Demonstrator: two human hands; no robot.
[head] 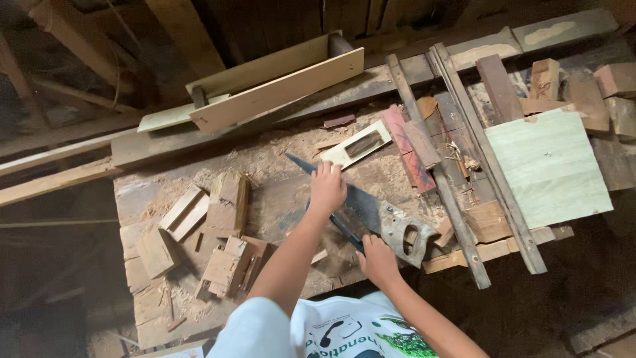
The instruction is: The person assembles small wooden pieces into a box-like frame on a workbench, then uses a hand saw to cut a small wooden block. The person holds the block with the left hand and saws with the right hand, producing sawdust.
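Head view, workbench from above. Your left hand (328, 187) lies palm down with its fingers spread flat on the dark blade of the handsaw (371, 212); it presses the blade and grips nothing. Your right hand (377, 260) sits nearer your body, at the near edge of the bench, with its fingers curled around a thin dark rod-shaped tool (344, 231) that runs up toward the left hand. You cannot tell what kind of tool it is.

The handsaw lies flat near the middle of the sawdust-covered workbench (278, 199), tip pointing away to the left, its grey handle (405, 233) just beside the right hand.

Just beyond the left hand lies a pale rectangular wooden piece with a slot (356, 146). Offcut wooden blocks (212, 232) are piled to your left. A pale green square board (548, 167) rests at your right, across long wooden strips (464, 166).
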